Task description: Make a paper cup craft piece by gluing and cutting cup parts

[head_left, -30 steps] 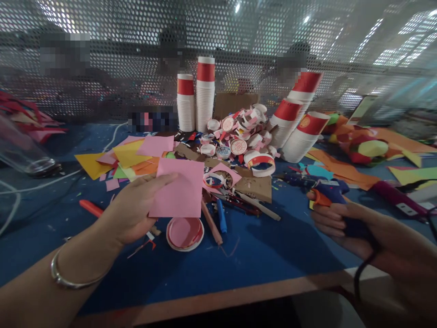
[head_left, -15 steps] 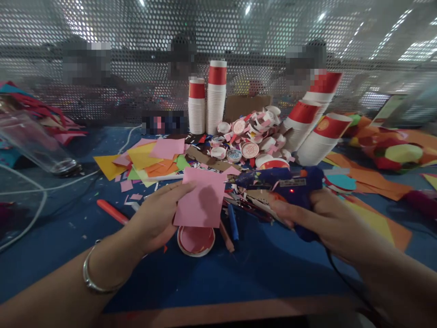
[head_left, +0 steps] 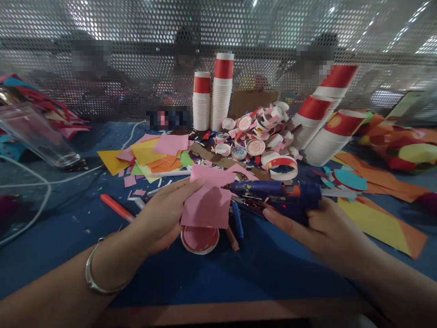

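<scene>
My left hand [head_left: 160, 218] pinches a square pink paper sheet [head_left: 208, 205] and holds it above a cut cup bottom with a pink disc inside [head_left: 200, 239]. My right hand [head_left: 317, 228] grips a blue hot glue gun [head_left: 276, 191]. Its nozzle points left and sits at the right edge of the pink sheet. A silver bangle circles my left wrist.
On the blue table [head_left: 259, 269] lie coloured paper sheets [head_left: 153, 155], a heap of cut cup rims and bottoms [head_left: 259, 139], stacks of red-and-white paper cups [head_left: 213, 98], more cup stacks tipped over [head_left: 324, 123], pens [head_left: 116, 207] and a tipped glass [head_left: 37, 139]. A perforated metal screen stands behind.
My right hand lifted the glue gun from the right side of the table and brought it left to the pink sheet. My left hand kept holding the sheet.
</scene>
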Action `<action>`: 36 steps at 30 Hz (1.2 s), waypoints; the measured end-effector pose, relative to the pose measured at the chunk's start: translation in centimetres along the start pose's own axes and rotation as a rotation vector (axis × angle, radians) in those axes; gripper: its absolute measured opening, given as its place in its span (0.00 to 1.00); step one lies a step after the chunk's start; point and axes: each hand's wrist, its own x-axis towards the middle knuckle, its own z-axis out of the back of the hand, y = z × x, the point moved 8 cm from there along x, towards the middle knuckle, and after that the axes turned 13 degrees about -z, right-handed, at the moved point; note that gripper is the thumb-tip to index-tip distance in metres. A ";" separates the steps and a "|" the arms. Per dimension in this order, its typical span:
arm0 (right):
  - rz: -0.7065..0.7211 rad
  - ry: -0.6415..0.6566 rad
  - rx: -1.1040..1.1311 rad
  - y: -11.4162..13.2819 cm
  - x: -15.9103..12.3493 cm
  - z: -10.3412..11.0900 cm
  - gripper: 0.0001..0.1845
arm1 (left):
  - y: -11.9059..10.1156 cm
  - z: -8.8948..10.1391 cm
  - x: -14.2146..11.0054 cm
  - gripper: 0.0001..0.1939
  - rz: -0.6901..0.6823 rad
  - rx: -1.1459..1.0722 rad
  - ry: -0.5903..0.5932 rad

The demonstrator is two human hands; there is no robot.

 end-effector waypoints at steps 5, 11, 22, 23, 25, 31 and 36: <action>0.037 -0.054 -0.115 -0.5 -0.3 0.0 0.15 | 0.1 -0.9 -0.1 0.08 -0.002 -0.014 0.121; 0.119 -0.118 -0.193 0.1 -0.6 0.1 0.15 | 0.2 -1.1 -0.3 0.12 0.012 -0.018 0.144; 0.183 -0.180 -0.196 0.7 -1.1 0.4 0.10 | 0.5 -1.1 -0.3 0.13 0.000 -0.011 0.207; 0.186 -0.175 -0.197 0.7 -1.1 0.4 0.11 | 0.4 -1.1 -0.3 0.13 -0.002 -0.008 0.209; 0.188 -0.162 -0.194 0.7 -1.2 0.3 0.11 | 0.4 -1.1 -0.3 0.12 -0.006 0.001 0.210; 0.182 -0.163 -0.167 0.7 -1.3 0.3 0.11 | 0.1 -1.4 -0.5 0.09 -0.041 -0.008 0.250; 0.160 -0.176 -0.156 0.8 -1.4 0.6 0.13 | 0.0 -1.6 -0.4 0.07 -0.038 -0.028 0.246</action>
